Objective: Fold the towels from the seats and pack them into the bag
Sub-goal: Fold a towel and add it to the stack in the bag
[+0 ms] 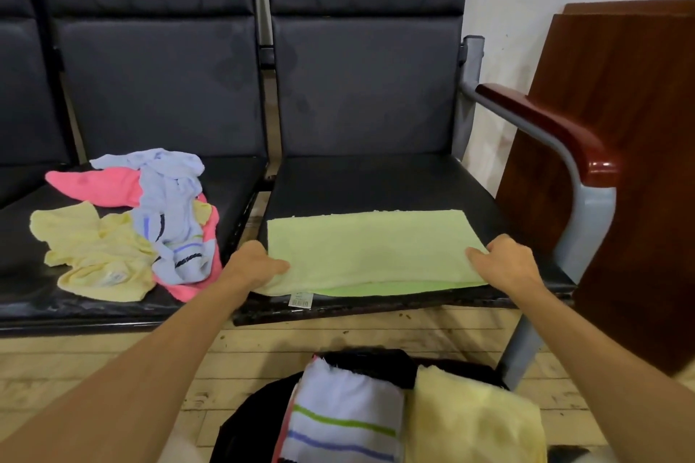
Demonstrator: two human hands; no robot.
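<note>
We pinch the green towel (370,250) at both near corners, left hand (255,262) and right hand (506,259), fingers gripping cloth, keeping it flat on the seat (376,184) for folding.

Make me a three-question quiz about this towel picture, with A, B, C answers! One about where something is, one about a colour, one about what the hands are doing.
1. Where is the bag?
A. on the floor in front of the seats
B. on the armrest
C. on the left seat

2. What colour is the towel being folded?
A. pink
B. light green
C. black

3. What are the hands doing?
A. hanging free
B. gripping the towel's two ends
C. zipping the bag

Answers:
1 A, it sits on the wooden floor.
2 B, the light green towel lies flat on the right seat.
3 B, the left hand and right hand each hold an end.
</note>
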